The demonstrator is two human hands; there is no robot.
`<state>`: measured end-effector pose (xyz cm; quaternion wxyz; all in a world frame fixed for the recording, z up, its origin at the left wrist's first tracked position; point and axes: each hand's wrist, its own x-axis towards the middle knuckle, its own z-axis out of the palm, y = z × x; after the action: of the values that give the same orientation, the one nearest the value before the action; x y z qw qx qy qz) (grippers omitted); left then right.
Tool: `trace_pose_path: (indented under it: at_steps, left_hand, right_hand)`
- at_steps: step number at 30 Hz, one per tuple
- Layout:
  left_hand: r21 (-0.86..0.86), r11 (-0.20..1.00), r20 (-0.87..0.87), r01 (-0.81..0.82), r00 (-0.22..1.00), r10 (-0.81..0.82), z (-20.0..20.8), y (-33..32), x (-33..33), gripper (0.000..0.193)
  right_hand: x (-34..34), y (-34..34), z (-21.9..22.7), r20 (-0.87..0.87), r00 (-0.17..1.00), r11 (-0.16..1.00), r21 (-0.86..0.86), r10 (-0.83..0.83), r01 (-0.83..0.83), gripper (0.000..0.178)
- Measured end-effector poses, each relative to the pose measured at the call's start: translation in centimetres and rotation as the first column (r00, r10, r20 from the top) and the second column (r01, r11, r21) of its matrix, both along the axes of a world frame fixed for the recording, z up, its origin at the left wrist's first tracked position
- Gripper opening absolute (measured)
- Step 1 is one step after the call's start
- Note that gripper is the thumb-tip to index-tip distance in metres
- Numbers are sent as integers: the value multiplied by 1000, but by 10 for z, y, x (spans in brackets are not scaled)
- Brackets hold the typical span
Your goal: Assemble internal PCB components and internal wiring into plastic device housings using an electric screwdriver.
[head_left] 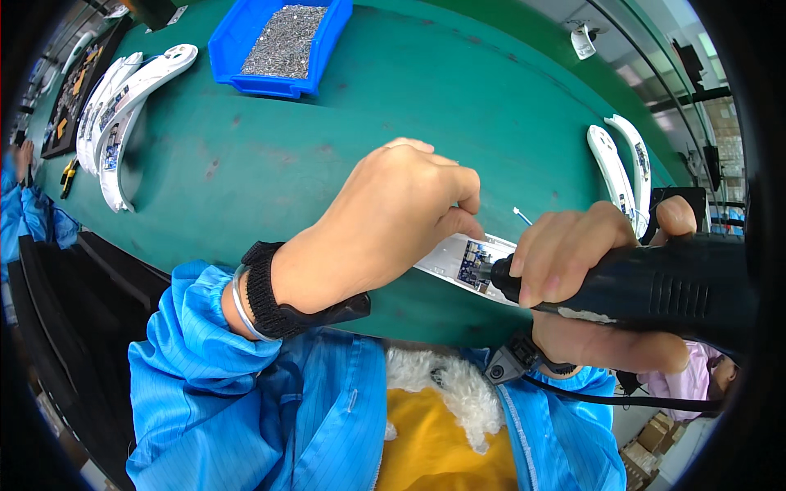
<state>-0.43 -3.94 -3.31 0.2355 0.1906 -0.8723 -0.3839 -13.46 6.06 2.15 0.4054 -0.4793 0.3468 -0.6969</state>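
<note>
In front of me a white plastic casing (442, 258) lies at an angle over the green table, with a small blue circuit board (472, 260) inside it. My left hand (381, 213) is closed, its thumb and forefinger pinched at the casing's upper edge. My right hand (573, 245) is wrapped round a black electric screwdriver (679, 286). The tool's nose points down at the board and covers part of it; whether its bit sits on a screw I cannot tell. A short wire with a white connector (521, 215) sticks up beside the casing.
A blue bin (274, 85) of small metal screws (286, 41) stands at the back. Curved white casings (151, 75) are stacked at the left, near yellow-black pliers (68, 176) and a dark tray (86, 90). More casings (606, 159) stand at the right. A co-worker's blue sleeve (41, 214) shows far left.
</note>
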Motion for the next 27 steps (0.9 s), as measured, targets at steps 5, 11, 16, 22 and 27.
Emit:
trace_pose_path:
  at_steps: [5,11,16,22,27]
  left_hand:
    - [99,995,161,22,986,-37,3,1,3,12]
    - [-6,1000,24,-5,1000,6,0,4,2,14]
    - [127,992,160,4,987,-24,-5,13,0,13]
    - [399,917,-49,7,999,14,-9,7,-21,9]
    - [150,983,-238,-108,961,142,-6,-98,-129,13]
  right_hand:
    - [-6,13,-14,16,998,995,74,66,-67,83]
    - [-4,10,-16,-179,978,989,-84,104,-121,78]
    - [-6,6,-32,-213,973,948,-283,85,-145,76]
    - [-17,14,-12,105,993,958,-272,-59,86,74]
    - [-63,35,17,133,928,812,-453,-348,369,71]
